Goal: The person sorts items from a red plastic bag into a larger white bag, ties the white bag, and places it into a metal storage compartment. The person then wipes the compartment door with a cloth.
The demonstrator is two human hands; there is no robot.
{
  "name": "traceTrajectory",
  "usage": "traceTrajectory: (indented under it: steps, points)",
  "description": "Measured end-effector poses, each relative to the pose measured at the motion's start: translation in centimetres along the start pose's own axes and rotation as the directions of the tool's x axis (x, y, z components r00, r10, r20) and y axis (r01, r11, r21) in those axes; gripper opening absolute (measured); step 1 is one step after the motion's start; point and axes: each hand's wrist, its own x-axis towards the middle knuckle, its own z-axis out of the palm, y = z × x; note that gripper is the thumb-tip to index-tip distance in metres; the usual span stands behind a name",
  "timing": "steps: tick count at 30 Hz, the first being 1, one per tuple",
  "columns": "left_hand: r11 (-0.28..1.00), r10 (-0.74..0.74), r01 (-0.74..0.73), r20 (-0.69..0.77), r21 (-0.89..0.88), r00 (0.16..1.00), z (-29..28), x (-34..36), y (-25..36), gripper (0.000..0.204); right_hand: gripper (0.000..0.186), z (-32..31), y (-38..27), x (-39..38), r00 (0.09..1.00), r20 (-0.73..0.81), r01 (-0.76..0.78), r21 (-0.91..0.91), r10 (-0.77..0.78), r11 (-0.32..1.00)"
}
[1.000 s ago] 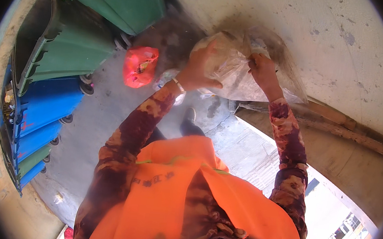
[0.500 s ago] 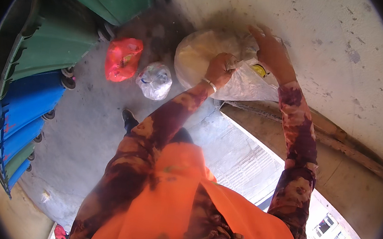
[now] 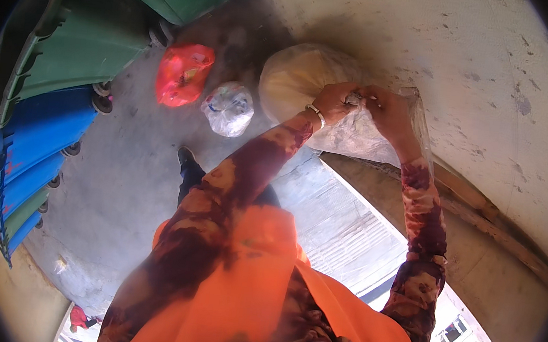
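Note:
A large translucent plastic bag [image 3: 282,89] with pale yellowish contents rests against the wall. My left hand [image 3: 333,103] is closed on the bag's gathered plastic at its upper right. Beside it, nearly touching, my right hand [image 3: 389,116] also pinches the plastic, with loose film hanging around it. To their left on the floor lie a red plastic bag [image 3: 180,79] and a smaller white plastic bag [image 3: 228,112] with mixed contents.
Green bins [image 3: 81,47] and blue bins [image 3: 50,130], all wheeled, line the left side. The speckled wall [image 3: 469,58] rises at upper right above wooden planks [image 3: 480,217]. At the lower left edge is a person in red [image 3: 78,317].
My left hand was spread a second ago and now grips the bag further right. My right hand lifted with fingers apart, then came down beside the left and closed on the plastic.

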Motion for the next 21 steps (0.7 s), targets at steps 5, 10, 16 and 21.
traceTrajectory:
  steps: [5,10,16,21]
  points:
    - [0.999,0.016,-0.009,-0.235,0.033,0.972,-1.3,0.5,-3.3,0.024,0.061,-8.6,0.7,-10.4,0.858,-0.481,-0.298,-0.177,0.182,0.938]
    - [0.959,-0.281,0.257,-0.288,-0.119,0.915,-3.0,1.0,-1.7,0.023,0.077,-5.6,12.5,-19.7,0.881,-0.343,-0.309,0.102,0.325,0.946]
    - [0.930,-0.296,0.237,-0.192,-0.280,0.936,-3.9,1.1,-1.4,0.020,0.049,2.6,14.3,-6.5,0.937,-0.316,-0.050,0.291,0.145,0.955]
    - [0.946,-0.147,0.102,-0.123,-0.309,0.982,-4.2,2.1,0.1,0.023,0.035,6.6,12.1,-2.1,0.933,-0.301,0.019,0.593,0.199,0.805]
